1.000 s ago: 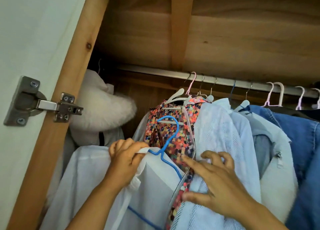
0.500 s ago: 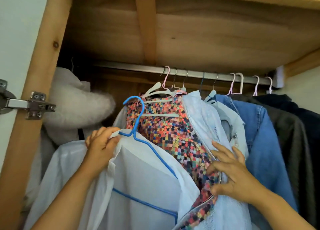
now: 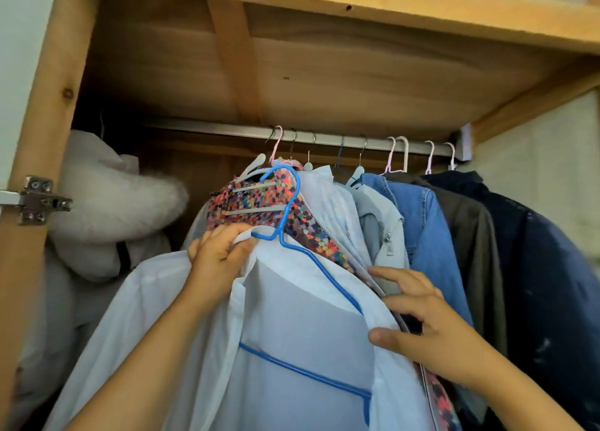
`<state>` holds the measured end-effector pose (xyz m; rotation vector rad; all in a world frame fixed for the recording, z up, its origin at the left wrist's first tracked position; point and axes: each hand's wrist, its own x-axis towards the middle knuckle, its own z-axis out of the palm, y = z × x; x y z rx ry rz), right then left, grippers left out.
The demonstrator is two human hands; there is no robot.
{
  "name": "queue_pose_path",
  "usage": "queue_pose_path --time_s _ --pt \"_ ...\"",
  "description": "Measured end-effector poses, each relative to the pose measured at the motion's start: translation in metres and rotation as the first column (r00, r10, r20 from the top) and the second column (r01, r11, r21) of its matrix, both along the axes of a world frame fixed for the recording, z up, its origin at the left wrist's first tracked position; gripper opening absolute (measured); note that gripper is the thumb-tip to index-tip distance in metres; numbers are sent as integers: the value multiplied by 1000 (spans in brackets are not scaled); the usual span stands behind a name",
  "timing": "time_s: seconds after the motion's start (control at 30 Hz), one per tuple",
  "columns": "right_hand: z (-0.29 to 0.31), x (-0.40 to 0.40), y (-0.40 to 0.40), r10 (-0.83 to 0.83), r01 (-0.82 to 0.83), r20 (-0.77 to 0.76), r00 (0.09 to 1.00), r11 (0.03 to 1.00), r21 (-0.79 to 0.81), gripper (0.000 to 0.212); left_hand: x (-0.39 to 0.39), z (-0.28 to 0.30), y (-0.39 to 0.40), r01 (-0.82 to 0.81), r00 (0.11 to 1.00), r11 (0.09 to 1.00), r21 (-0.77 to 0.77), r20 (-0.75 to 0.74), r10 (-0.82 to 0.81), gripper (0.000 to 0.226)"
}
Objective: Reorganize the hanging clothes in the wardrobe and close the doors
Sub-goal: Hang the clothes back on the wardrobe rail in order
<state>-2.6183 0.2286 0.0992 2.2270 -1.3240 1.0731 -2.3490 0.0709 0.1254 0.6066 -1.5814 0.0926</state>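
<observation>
My left hand (image 3: 218, 262) grips the collar of a white garment (image 3: 292, 333) on a blue wire hanger (image 3: 285, 213), held off the metal rail (image 3: 227, 128) with its hook just below it. My right hand (image 3: 418, 323) rests with spread fingers against the hanging clothes, between the white garment and a multicoloured checked top (image 3: 259, 203). On the rail to the right hang a white mesh jacket (image 3: 337, 210), a grey jacket (image 3: 380, 223), a denim jacket (image 3: 422, 229), a dark olive jacket (image 3: 470, 236) and a navy garment (image 3: 535, 252).
A fluffy white coat (image 3: 110, 203) hangs at the far left of the wardrobe. The wooden left frame (image 3: 48, 122) carries a metal door hinge (image 3: 35, 200). A wooden shelf (image 3: 357, 2) runs above; the pale right side wall (image 3: 535, 138) is close to the clothes.
My left hand has lifted the white garment and its blue hanger up and to the right, toward the rail. My right hand slid down along the hanging clothes. The view tilted upward.
</observation>
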Motion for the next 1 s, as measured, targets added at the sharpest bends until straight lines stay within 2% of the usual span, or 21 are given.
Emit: queue_pose_path --time_s 0.1,0.2,0.27,0.33,0.43,0.5,0.53,0.63,0.7,0.8,0.9,0.97,1.0 --pt "1 -1 16 -6 6 77 997 1000 -4 28 -20 -9 11 31 1000 999 35 -7 -31 24" --pt "4 1 35 66 -79 165 984 994 72 3 -39 -14 24 64 998 995 75 -13 -63 9" --pt "3 -1 44 114 -148 288 951 984 98 18 -41 -20 26 74 997 993 90 -13 -73 12" --pt "3 -4 54 128 -178 336 933 977 120 22 -39 -23 28 68 997 993 101 -49 -63 10" --pt "2 -9 62 -82 48 185 979 983 180 28 -33 -24 34 -51 990 992 114 -128 66 34" --pt "4 -8 67 -217 195 101 971 961 194 31 -26 -22 43 -164 965 977 139 -182 188 40" --pt "5 -5 69 -235 213 105 966 958 190 31 -21 -21 49 -210 949 966 148 -208 238 40" --pt "10 9 69 -154 71 324 934 965 252 28 -14 -20 68 -328 916 940 96 -213 341 36" --pt "14 22 67 -84 -12 422 903 976 218 31 -20 -21 81 -363 917 931 16 -171 361 37" --pt "14 41 61 11 -63 432 902 992 105 39 -35 -25 95 -339 933 940 -27 -139 333 42" --pt "14 47 52 54 -102 462 885 992 78 30 -47 -29 104 -328 941 944 -40 -107 322 34" --pt "13 47 50 82 -149 414 906 980 131 14 -49 -31 106 -314 946 949 -43 -98 308 31" --pt "12 44 50 88 -175 378 922 964 201 17 -49 -32 106 -298 949 954 -27 -116 293 32"
